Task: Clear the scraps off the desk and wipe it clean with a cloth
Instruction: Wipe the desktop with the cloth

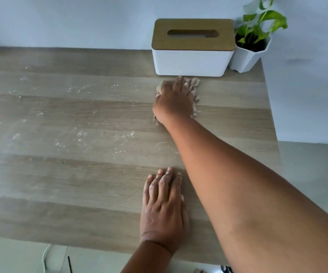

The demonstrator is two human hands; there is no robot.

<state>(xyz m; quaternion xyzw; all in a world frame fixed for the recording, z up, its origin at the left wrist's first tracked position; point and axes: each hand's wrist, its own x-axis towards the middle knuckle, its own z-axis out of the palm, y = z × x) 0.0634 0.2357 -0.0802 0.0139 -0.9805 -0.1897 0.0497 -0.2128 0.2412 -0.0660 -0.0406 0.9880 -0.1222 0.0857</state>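
The right hand (174,99) presses flat on a beige cloth (193,89) at about one o'clock on the surface (80,184), just in front of the tissue box (192,56). The left hand (164,209) lies open and empty at six o'clock. Pale specks, perhaps crumbs (84,133), scatter toward nine o'clock.

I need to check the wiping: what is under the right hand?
A crumpled beige cloth lies under the right hand, pressed on the desk. Its middle is covered by the hand.
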